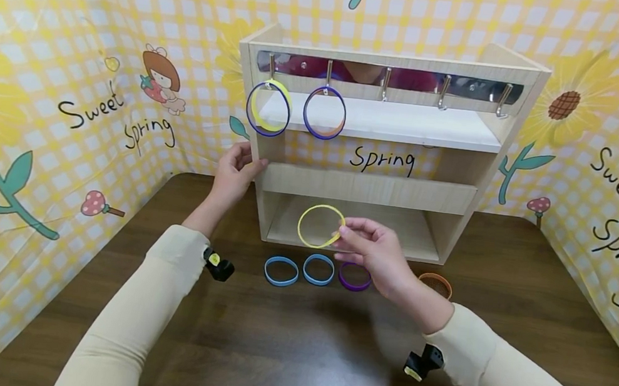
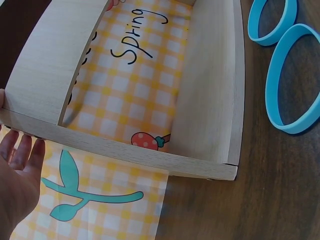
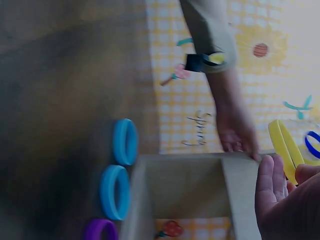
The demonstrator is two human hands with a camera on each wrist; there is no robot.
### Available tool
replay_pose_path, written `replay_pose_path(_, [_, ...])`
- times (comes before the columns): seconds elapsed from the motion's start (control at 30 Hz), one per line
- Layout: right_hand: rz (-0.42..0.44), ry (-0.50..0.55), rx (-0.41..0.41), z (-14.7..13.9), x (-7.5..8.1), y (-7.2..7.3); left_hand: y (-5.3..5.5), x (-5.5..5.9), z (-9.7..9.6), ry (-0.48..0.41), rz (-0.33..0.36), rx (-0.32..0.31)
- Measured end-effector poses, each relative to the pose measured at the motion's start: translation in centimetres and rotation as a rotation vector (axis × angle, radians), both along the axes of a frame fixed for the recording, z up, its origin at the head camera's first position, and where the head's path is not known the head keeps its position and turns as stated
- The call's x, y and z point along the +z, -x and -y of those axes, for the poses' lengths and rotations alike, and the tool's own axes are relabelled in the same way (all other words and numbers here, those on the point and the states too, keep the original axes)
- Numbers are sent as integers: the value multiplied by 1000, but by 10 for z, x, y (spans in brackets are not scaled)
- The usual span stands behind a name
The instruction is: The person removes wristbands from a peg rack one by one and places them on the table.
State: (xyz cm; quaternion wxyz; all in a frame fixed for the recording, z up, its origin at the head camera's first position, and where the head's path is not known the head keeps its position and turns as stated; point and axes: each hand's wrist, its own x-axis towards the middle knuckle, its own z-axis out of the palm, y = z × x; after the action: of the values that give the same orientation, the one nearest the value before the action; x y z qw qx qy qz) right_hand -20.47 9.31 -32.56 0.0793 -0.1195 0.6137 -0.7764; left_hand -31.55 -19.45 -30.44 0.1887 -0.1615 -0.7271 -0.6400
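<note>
My right hand point(image 1: 377, 250) pinches a yellow silicone wristband point(image 3: 285, 147) between thumb and fingers, held up before the lower part of a wooden shelf point(image 1: 369, 190). The left hand point(image 1: 235, 169) grips the shelf's left side panel, thumb at the front edge and fingers on the outer face. On the leftmost hook hang a yellow band point(image 1: 289, 94) and a dark blue band point(image 1: 248, 111). A blue band point(image 1: 305, 112) and an orange one point(image 1: 342, 124) share the second hook. Three hooks to their right hold no bands.
On the brown table point(image 1: 248, 344), in front of the shelf, lie two light blue bands point(image 1: 280, 283), a purple band point(image 1: 354, 288) and, behind the right wrist, an orange band point(image 1: 450, 289). Yellow checked cloth point(image 1: 151, 25) surrounds the table's back and sides.
</note>
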Motion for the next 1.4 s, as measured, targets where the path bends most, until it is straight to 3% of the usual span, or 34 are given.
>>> replay_pose_path(0.13, [44,-32,28,9,-14,0,-12,9,-4,4,5,-2])
replay_pose_path(0.23, [73,-48,48,15,-23,-1,-13,11,-5,-1,6,-13])
replay_pose_path(0.33, [100,-54,74,20,-32,-1,-9,8,-3,-3,2,-24])
replay_pose_path(0.53, [134,-76,123,30,-52,-3,10,-6,3,-27,0,-17])
replay_pose_path(0.67, [151,-108,148,35,-64,-6,13,-9,3,-25,3,-9])
replay_pose_path(0.77, [161,-133,158,38,-72,-9,9,-6,2,-30,10,-19])
replay_pose_path(1.0, [169,-159,169,44,-82,-11,-10,10,-4,-10,24,-26])
replay_pose_path(1.4, [202,-200,184,54,-98,-18,-11,9,-5,-29,17,-36])
